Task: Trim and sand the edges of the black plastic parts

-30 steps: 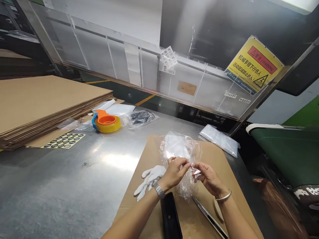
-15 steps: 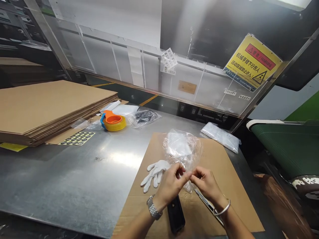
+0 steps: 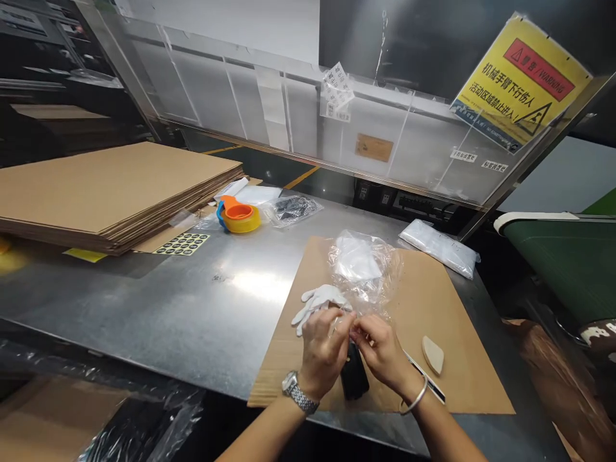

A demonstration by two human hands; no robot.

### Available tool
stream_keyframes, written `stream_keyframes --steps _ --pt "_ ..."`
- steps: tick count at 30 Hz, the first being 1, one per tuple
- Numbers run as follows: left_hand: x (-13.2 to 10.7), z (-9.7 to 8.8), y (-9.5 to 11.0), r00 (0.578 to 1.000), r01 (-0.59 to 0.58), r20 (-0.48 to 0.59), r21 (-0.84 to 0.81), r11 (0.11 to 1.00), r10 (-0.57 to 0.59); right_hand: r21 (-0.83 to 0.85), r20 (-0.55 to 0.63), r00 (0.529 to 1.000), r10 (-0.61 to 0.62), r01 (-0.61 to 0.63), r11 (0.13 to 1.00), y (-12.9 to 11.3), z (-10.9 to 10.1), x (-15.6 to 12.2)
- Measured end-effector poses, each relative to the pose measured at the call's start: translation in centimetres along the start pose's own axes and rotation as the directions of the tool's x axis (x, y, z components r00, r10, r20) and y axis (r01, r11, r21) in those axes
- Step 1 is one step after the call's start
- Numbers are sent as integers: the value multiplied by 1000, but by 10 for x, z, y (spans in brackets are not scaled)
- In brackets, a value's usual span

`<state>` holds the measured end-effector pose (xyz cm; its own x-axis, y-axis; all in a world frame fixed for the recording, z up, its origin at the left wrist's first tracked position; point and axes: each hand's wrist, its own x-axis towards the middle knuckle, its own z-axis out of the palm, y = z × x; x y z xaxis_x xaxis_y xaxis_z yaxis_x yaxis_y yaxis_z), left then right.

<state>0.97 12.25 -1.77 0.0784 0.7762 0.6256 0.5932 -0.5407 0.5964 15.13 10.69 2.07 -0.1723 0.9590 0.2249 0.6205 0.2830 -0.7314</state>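
My left hand [image 3: 325, 350] and my right hand [image 3: 382, 350] meet with pinched fingertips over a brown cardboard sheet [image 3: 462, 359]. Thin clear film from the crumpled plastic bag [image 3: 391, 264] runs down to the fingers, which appear to grip its edge; the exact hold is too small to make out. Beside my left hand lies a white glove [image 3: 315, 298], partly covered by it. Below the fingertips is a black, elongated object [image 3: 355, 382]. A slim flat strip [image 3: 433, 385] sticks out past my right wrist, near a beige, rounded flat piece [image 3: 433, 355].
A cardboard stack [image 3: 120, 186] stands at the left, near a sticker sheet [image 3: 183, 244] and a tape dispenser [image 3: 239, 217]. Packed clear bags [image 3: 439, 247] lie behind the sheet. Right of the metal table [image 3: 221, 321] is a green conveyor [image 3: 563, 256]; a clear panel spans the back.
The head view has shifted, so the table sits higher and further right. Both hands, still pinched together, have moved left over the cardboard. The beige piece now shows beside my right forearm.
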Motion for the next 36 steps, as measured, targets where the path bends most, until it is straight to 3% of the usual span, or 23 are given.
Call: stream_keyframes --steps 2,4,9,14,16,19,22,24,29,33,36 --pt "-2 -6 -7 995 -90 37 50 995 88 -50 22 1000 -18 19 999 1 1 -2" --pt "-3 -12 -15 994 -105 48 122 987 99 -98 2 1000 17 -17 995 6 3 -7" --pt "-15 -20 -30 996 -18 84 286 958 -6 -248 -61 977 206 -215 945 26 19 -42" --pt "-38 -18 -32 976 64 176 329 942 -127 -296 -19 954 299 -291 910 32 25 -86" --pt "-44 -17 -31 965 104 198 313 944 -172 -265 7 951 310 -297 917 26 18 -99" --pt "-50 -15 -26 944 158 245 252 955 -221 -74 100 941 324 -318 945 16 10 -113" --pt "-51 -17 -22 915 167 348 133 977 -204 137 234 894 382 -420 897 15 16 -121" --pt "-53 -19 -20 891 152 426 45 987 -157 165 272 859 433 -485 859 21 25 -123" --pt "-60 -21 -20 874 121 477 -27 992 -94 76 159 837 524 -540 838 37 37 -128" --pt "-69 -16 -14 907 84 413 20 996 -85 -85 -10 878 478 -477 875 29 39 -130" --pt "-75 -12 -1 918 7 396 49 999 -26 -177 -58 912 405 -409 895 18 43 -130"
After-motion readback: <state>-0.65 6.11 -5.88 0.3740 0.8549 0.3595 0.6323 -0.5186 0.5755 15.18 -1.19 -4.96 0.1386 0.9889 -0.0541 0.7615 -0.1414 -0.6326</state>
